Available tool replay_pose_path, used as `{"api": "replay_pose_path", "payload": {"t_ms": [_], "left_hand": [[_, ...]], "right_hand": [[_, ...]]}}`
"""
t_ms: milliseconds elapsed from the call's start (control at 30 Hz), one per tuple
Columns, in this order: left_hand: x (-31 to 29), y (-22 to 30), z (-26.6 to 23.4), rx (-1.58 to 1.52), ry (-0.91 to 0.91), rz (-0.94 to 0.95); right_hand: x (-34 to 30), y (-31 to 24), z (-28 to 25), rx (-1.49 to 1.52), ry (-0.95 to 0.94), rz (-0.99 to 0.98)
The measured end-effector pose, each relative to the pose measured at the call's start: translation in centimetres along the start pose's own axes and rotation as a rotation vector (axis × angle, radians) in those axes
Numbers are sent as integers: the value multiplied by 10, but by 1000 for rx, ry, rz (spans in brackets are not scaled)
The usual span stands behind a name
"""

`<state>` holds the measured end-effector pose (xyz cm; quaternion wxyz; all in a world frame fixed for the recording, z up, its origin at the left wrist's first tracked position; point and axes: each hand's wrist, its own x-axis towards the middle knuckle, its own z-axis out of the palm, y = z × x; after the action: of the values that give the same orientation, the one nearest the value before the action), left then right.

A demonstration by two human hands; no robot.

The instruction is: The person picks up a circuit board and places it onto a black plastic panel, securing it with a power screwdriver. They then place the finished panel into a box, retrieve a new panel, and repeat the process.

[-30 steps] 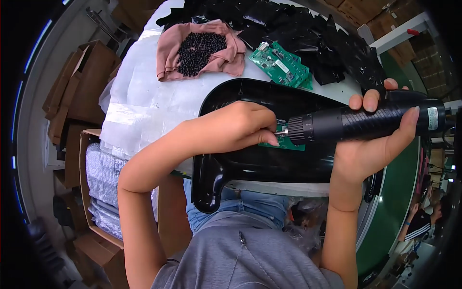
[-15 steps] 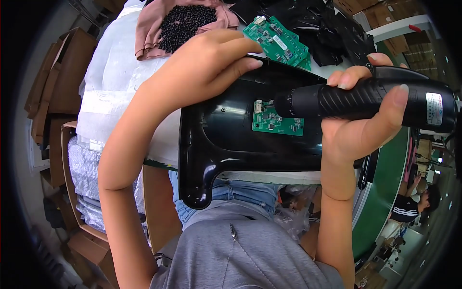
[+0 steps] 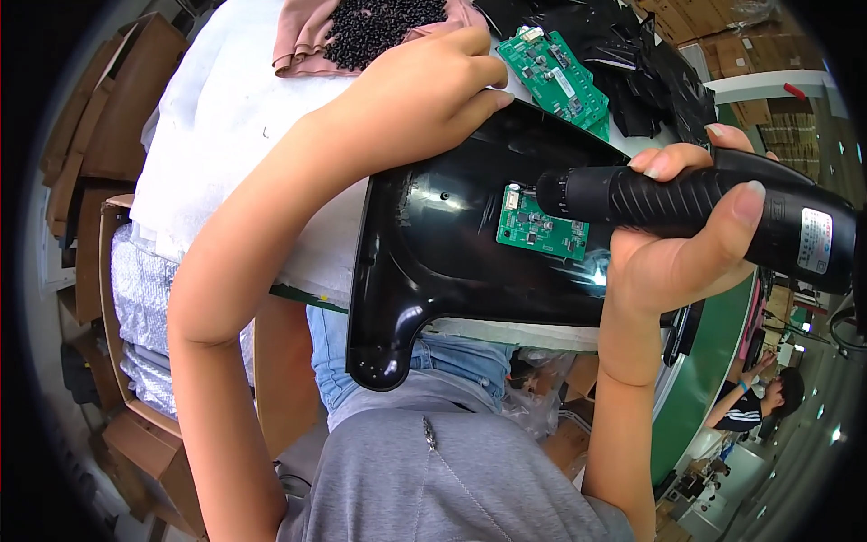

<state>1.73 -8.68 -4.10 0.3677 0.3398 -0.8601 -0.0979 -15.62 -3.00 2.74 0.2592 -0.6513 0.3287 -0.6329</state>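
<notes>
A glossy black plastic housing [image 3: 461, 289] lies in front of me, hollow side up, a rounded arm of it toward my body. Inside it sits a green circuit board [image 3: 542, 237]. My right hand [image 3: 686, 235] is wrapped around a black electric screwdriver [image 3: 668, 197], held nearly level. The screwdriver's collar covers the board's far right part, and I cannot make out its bit. At the housing's far rim, my left hand [image 3: 442, 95] is closed with thumb and bent fingers on the edge; some fingertips are hidden.
Black screws [image 3: 375, 32] are heaped on a pink cloth [image 3: 293, 41] at the back. Spare green circuit boards [image 3: 564, 86] lie beyond the housing, beside black plastic bags [image 3: 623, 54]. A cardboard box [image 3: 117, 298] with bubble-wrapped items stands left. Another person [image 3: 759, 397] sits far right.
The whole view has shifted slightly, so the table things appear further right. The fingers of my left hand look more bent at the rim. The screwdriver stays over the board.
</notes>
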Motion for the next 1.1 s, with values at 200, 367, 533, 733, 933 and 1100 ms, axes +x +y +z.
{"api": "replay_pose_path", "payload": {"t_ms": [200, 367, 533, 733, 933, 1100], "left_hand": [[-1, 3, 2, -18, -3, 1], [-5, -1, 3, -11, -25, -33], [1, -5, 2, 10, 36, -7], [16, 3, -2, 10, 0, -26], [13, 31, -22, 222, -126, -13], [130, 99, -33, 80, -142, 94]], "right_hand": [[0, 0, 0, -36, -11, -63], [0, 1, 11, -58, -28, -91], [8, 2, 18, -79, 7, -65], [12, 0, 6, 100, -86, -6], [15, -34, -51, 364, 51, -106], [26, -96, -151, 464, 386, -311]]}}
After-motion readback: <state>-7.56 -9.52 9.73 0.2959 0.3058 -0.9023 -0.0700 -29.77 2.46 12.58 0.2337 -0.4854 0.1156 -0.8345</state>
